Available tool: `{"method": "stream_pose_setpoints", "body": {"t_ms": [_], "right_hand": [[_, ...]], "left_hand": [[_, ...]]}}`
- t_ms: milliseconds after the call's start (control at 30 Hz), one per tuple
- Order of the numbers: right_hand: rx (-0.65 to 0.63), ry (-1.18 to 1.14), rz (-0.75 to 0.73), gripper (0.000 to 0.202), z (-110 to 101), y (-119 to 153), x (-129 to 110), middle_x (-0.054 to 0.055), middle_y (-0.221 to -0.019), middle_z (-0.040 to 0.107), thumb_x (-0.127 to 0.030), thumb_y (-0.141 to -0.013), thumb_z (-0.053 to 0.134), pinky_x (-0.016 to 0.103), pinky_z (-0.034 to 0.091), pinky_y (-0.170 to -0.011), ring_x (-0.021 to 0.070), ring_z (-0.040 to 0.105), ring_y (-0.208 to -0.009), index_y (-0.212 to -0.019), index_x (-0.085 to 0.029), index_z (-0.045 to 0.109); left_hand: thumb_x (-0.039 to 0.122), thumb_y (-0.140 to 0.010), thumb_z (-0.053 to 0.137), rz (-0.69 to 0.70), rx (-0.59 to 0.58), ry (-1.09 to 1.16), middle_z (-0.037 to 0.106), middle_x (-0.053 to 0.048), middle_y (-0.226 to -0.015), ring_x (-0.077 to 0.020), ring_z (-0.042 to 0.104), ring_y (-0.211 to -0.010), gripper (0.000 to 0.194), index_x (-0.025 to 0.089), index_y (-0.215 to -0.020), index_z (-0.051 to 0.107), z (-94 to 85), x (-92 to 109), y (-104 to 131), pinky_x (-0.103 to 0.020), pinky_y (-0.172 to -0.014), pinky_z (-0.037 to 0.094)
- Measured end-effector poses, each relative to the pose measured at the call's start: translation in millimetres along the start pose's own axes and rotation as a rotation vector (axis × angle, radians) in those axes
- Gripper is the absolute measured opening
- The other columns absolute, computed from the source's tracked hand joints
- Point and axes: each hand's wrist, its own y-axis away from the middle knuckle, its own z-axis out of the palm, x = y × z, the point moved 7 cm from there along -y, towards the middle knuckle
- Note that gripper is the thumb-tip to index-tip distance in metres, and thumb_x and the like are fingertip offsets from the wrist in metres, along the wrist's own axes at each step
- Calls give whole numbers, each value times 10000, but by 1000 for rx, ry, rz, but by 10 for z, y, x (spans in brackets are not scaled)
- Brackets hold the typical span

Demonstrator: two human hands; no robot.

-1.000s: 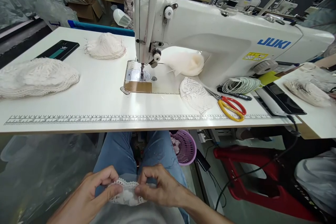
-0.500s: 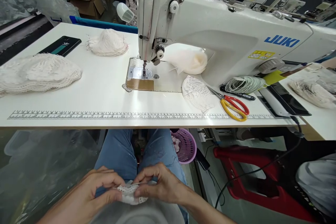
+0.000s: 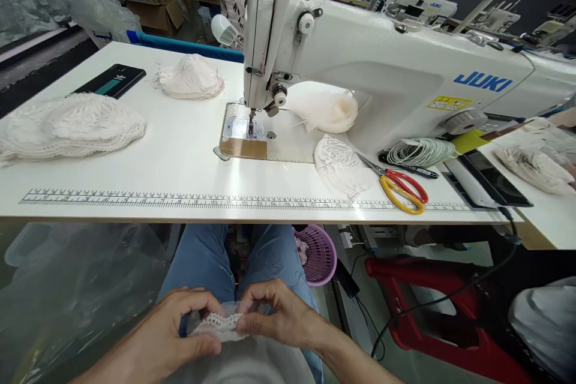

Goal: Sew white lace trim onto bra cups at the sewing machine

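A white lace piece [image 3: 219,326] is held low, on the near side of the table [image 3: 180,174], its right end clamped by the right hand's [image 3: 281,318] fingers. Its left end is met by the left hand [image 3: 182,324]; whether those fingers are closed cannot be told.

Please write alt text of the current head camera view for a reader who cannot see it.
The right hand pinches white lace above the person's lap, with the left hand at its other end. In front, a white table bears a JUKI sewing machine, white fabric piles and scissors with red and yellow handles.
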Motion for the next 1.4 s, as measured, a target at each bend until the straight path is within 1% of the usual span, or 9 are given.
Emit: {"method": "stream_pose_setpoints", "body": {"t_ms": [133,267,333,433,633,900,1000,1133,1400], "right_hand": [[-54,-59,-6,432,9,-14,-12,-24,-646,585,-532,-607,796,206,374,-576,82,488,-587,-724,-132,684],[-129,-104,-11,483,7,-23,-47,-11,-678,572,-596,-679,715,224,392,-615,81,488,-611,-768,-122,685],[-148,-87,-41,491,8,-27,-84,-2,-737,582,-592,-643,744,230,397,-628,89,498,-640,-807,-131,698],[-129,14,-147,496,9,-37,-161,-5,-807,567,-532,-522,838,214,374,-588,86,474,-646,-817,-152,717],[-81,24,-104,466,-7,-63,-145,-21,-733,524,-553,-541,819,203,337,-539,80,452,-617,-711,-136,698],[-125,50,-64,408,66,-92,-134,-38,-629,512,-517,-658,770,188,292,-497,70,415,-571,-702,-132,644],[-92,2,-40,421,43,-90,-116,-28,-629,531,-513,-627,791,191,322,-516,80,438,-584,-662,-126,629],[-39,-53,-30,410,-29,-58,-101,-23,-640,541,-483,-587,829,196,309,-516,78,434,-581,-668,-119,658],[25,-77,-58,329,-135,-32,-39,-4,-687,560,-424,-655,806,217,338,-569,99,478,-634,-670,-121,679]], "left_hand": [[456,-743,621,94,-77,101,507,29,-635,-147,421,-633,278,196,-667,684,51,44,-68,-213,-614,316],[463,-771,599,130,-148,156,457,36,-630,-133,368,-616,312,177,-683,688,65,0,-111,-222,-584,258],[466,-770,609,123,-143,181,455,37,-634,-131,366,-617,318,171,-678,683,53,-29,-121,-224,-584,252],[486,-778,608,115,-164,216,451,35,-637,-133,375,-627,344,163,-678,669,57,-40,-118,-227,-591,261],[511,-795,573,112,-208,192,416,40,-640,-135,367,-641,370,169,-664,619,61,-31,-120,-234,-600,261],[475,-794,553,143,-161,43,444,37,-659,-132,380,-638,331,176,-690,650,38,122,-157,-225,-611,289],[459,-782,569,131,-126,17,484,32,-687,-145,411,-681,292,188,-713,657,-11,137,-157,-223,-651,315],[432,-754,601,158,-181,52,538,30,-721,-159,448,-718,249,193,-792,657,16,112,-141,-223,-674,339],[362,-758,580,132,-26,66,523,23,-743,-165,473,-733,181,201,-770,662,-7,75,-120,-230,-698,346]]}}
